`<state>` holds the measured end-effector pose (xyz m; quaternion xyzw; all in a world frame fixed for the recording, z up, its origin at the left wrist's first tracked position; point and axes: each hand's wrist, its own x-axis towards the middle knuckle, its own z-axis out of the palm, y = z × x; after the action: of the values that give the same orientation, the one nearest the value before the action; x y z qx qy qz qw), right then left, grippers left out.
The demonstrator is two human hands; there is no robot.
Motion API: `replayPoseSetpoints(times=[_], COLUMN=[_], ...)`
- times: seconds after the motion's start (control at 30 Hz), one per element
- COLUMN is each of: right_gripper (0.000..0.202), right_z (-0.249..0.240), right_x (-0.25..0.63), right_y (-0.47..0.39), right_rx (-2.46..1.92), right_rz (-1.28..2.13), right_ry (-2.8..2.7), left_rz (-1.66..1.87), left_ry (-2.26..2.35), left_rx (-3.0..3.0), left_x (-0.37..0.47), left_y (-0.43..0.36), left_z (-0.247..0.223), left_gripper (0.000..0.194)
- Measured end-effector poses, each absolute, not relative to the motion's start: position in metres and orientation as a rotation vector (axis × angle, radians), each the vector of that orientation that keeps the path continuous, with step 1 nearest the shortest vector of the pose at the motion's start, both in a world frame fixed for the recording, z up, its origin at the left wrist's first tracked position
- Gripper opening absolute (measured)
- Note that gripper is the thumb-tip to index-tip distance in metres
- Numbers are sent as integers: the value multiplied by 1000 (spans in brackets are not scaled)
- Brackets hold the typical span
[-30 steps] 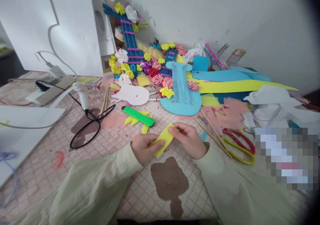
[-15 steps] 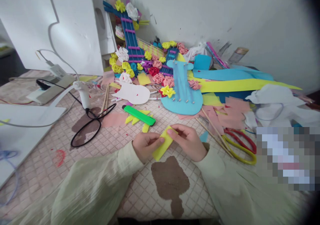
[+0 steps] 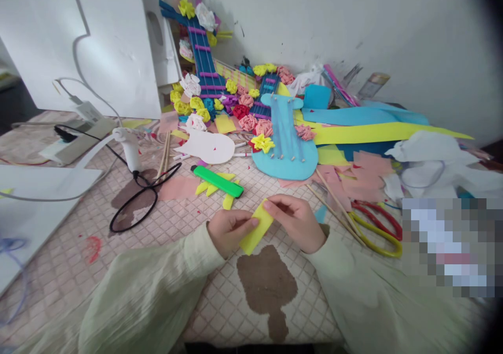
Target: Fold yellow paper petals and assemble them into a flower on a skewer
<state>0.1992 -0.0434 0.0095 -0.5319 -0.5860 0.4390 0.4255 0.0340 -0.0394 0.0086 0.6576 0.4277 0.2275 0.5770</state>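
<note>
Between my two hands is a folded strip of yellow paper [image 3: 257, 234], held slantwise above the table. My left hand [image 3: 228, 231] pinches its left edge with the thumb on top. At its upper right end, my right hand [image 3: 296, 222] grips the strip between thumb and fingers. Just beyond lies a green highlighter-shaped tool [image 3: 218, 181], probably a cutter, resting on yellow paper scraps [image 3: 227, 202]. A light blue paper harp shape [image 3: 285, 162] with strings and a yellow paper flower [image 3: 262, 143] sits farther back.
A white glue gun [image 3: 131, 152] with a looping black cable [image 3: 111, 223] stands at left, near a power strip [image 3: 58, 149]. Scissors [image 3: 387, 249] and wooden sticks [image 3: 334, 213] lie at right. Paper flowers and a blue guitar neck [image 3: 203, 55] crowd the back wall.
My right thumb has shifted slightly up along the yellow paper strip. Both hands still hold it in nearly the same place, and the view has moved a little.
</note>
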Motion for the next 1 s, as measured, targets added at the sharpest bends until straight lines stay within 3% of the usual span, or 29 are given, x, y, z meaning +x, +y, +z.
replayPoseSetpoints(times=[0.53,0.8,1.0], right_gripper=[16,21,19], right_z=[12,14,14], right_x=[196,197,196], right_y=[-50,-48,-48], right_rx=[-1243,-1196,-1235], right_rz=[1036,1383,1392], right_ry=[-1643,-1269,-1216], left_rz=[789,932,957], left_ry=[1027,1031,1058], left_rx=[1763,1752,1691], left_x=[35,33,32], left_y=[-38,-35,-35], left_z=[7,11,10], left_gripper=[22,19,18])
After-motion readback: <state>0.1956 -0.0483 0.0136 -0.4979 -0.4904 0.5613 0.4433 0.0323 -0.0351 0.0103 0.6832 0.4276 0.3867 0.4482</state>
